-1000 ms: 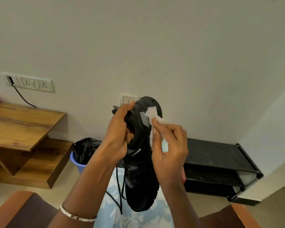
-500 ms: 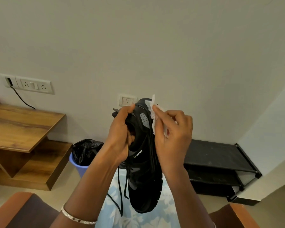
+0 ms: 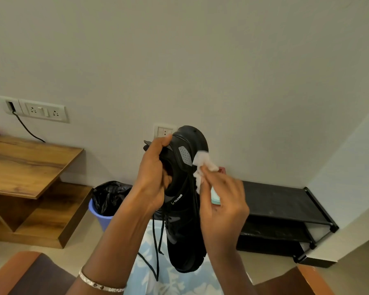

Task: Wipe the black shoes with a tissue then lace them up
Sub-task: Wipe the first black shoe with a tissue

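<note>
Two hands (image 3: 151, 177) (image 3: 224, 201), one shoe (image 3: 185, 231), one tissue (image 3: 200, 163)

Silver bangle (image 3: 100, 284) on L wrist; lt-blue floral garment (image 3: 179, 284).

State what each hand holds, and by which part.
Left hand grips the black shoe by its heel collar. Right hand pinches the crumpled tissue by its near edge.

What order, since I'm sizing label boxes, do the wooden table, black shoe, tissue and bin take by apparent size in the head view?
1. wooden table, largest, though cut off by the frame edge
2. black shoe, enlarged by its nearness to the camera
3. bin
4. tissue, smallest
</note>
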Demonstrator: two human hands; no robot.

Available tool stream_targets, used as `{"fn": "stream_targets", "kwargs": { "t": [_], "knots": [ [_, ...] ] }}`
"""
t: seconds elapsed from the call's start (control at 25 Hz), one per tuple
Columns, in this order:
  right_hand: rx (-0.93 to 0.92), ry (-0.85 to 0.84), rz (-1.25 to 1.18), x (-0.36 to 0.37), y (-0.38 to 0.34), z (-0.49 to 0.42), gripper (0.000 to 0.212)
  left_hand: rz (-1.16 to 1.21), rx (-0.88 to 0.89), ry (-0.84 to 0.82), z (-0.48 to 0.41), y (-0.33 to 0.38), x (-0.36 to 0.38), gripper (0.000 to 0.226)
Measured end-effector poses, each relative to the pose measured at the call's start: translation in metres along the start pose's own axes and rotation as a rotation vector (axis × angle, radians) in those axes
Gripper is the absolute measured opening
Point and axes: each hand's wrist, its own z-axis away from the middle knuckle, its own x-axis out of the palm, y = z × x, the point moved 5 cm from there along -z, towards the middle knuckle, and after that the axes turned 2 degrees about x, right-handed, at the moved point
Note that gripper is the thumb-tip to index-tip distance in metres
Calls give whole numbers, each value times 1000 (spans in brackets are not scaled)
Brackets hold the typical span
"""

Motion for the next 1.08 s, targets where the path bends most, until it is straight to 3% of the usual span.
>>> {"fn": "stream_targets", "kwargs": {
  "t": [0.28, 0.44, 0.68, 1.08],
  "knots": [
    [34, -39, -65, 8, -15, -70, 21, -73, 66, -50, 13, -1, 11, 32],
    [71, -8, -97, -1, -8, -45, 21, -10, 91, -64, 18, 4, 13, 47],
    [102, -32, -46, -3, 11, 18, 13, 146, 74, 61, 10, 8, -1, 27],
    [23, -13, -75, 4, -9, -36, 12, 136, 75, 5, 14, 8, 5, 31]
  ]
}}
